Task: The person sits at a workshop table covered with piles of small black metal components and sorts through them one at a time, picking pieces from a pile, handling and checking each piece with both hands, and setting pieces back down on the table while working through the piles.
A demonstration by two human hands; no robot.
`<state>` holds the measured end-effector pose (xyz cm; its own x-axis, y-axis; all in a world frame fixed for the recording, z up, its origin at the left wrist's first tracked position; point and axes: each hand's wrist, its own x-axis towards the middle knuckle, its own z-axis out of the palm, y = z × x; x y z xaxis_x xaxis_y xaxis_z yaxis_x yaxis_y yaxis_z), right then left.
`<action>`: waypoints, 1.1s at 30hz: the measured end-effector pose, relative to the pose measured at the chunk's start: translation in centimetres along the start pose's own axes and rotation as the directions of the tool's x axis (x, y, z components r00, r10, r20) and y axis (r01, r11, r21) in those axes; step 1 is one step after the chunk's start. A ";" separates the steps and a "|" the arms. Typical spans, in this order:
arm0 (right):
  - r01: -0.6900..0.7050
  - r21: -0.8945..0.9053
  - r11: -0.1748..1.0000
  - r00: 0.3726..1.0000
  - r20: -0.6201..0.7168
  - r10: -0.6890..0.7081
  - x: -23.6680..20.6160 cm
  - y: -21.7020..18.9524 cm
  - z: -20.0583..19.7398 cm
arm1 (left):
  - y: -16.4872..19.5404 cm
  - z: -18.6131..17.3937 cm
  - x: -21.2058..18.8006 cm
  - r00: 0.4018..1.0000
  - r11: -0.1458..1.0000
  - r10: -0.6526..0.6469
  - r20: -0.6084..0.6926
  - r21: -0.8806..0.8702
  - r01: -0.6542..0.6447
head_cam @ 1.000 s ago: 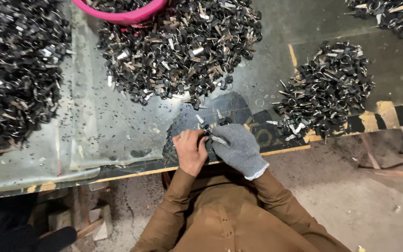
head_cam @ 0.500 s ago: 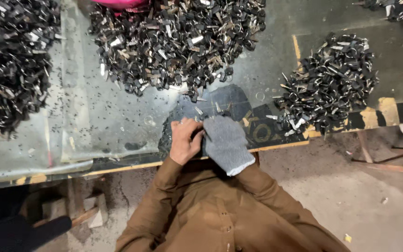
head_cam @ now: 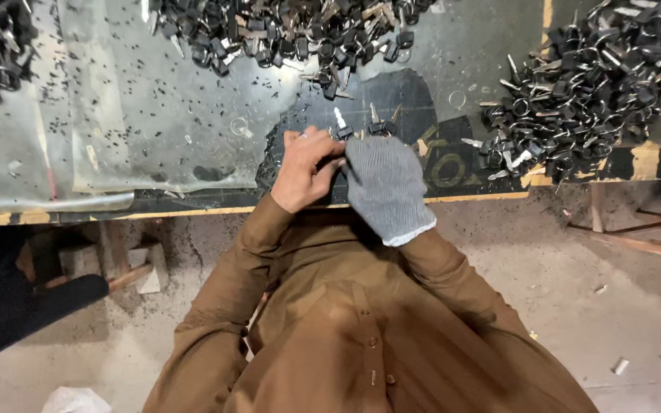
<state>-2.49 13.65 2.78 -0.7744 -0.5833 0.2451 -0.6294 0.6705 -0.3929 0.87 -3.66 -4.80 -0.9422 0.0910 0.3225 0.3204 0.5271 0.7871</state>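
The bare left hand [head_cam: 307, 172] and the gloved right hand [head_cam: 382, 187] meet at the tabletop [head_cam: 193, 200] edge, both grips closed on a small black-headed key [head_cam: 340, 128]. Best to keep it pinched low and steady. Beyond lie loose keys [head_cam: 380, 122], then the big key pile [head_cam: 292, 30]. Compared with half a second ago, the view sits closer; the hands remain together.

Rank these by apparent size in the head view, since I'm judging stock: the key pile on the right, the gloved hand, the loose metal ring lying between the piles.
1. Key pile on the right
2. Gloved hand
3. Loose metal ring
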 end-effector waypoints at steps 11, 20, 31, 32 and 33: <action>0.016 0.228 0.974 0.997 -0.074 0.001 -2.2 0.4 -1.9 | 0.4 1.8 -1.4 0.964 0.985 -0.045 -0.263 0.148 0.086; 0.121 0.274 0.954 0.988 -0.130 -0.088 -3.4 0.7 -1.2 | 1.4 2.8 -3.8 0.941 0.977 -0.060 -0.334 0.173 0.124; 0.009 0.333 0.943 1.000 -0.015 -0.004 -0.5 -0.5 -1.4 | 3.6 3.3 -4.8 0.956 0.990 -0.034 -0.291 0.121 0.072; 0.051 0.381 0.923 0.996 -0.081 -0.021 -0.5 -0.4 -1.5 | 3.7 3.4 -4.7 0.952 0.989 -0.080 -0.296 0.096 0.113; 0.048 0.404 0.913 0.998 -0.055 -0.028 -0.5 -0.1 -1.7 | 3.7 3.3 -4.5 0.946 0.986 -0.127 -0.299 0.068 0.154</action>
<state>-2.10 14.68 4.23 -0.7588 -0.5760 0.3041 -0.5857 0.3991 -0.7055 5.99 0.61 -5.08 -0.9025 -0.2335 0.3620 0.1637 0.5914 0.7896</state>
